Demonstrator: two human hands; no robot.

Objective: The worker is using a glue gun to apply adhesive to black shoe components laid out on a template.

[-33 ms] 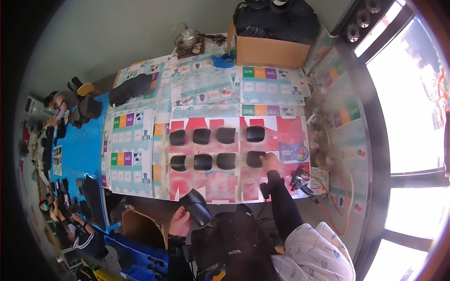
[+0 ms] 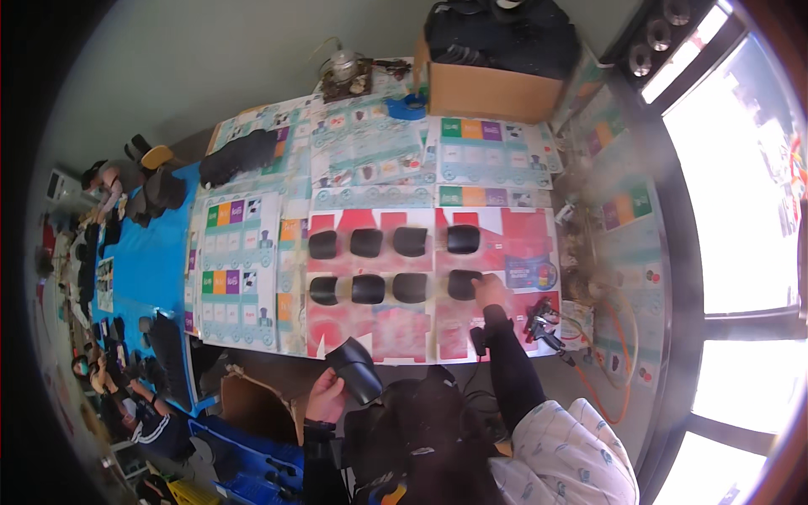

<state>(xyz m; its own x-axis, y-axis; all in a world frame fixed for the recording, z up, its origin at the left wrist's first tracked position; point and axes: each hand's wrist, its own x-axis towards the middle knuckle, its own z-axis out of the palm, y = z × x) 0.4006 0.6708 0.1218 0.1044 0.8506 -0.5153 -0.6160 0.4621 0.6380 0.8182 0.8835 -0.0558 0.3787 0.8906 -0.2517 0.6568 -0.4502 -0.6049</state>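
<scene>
Right hand (image 2: 491, 291) on black pad (image 2: 462, 284); left hand (image 2: 325, 396) around another (image 2: 357, 374)

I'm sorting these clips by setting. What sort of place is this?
Probably a small workshop, perhaps for spray-painting. Eight glossy black moulded shells lie in two rows on flattened red-stained cardboard sheets covering a table; the left hand holds another, the right hand touches one, and a spray gun lies nearby.

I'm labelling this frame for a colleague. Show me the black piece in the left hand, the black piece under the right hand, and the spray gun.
Held black piece (image 2: 360, 374), head view, middle of its dark face.
Touched black piece (image 2: 460, 284), head view, its left half.
Spray gun (image 2: 541, 326), head view, its body.
</scene>
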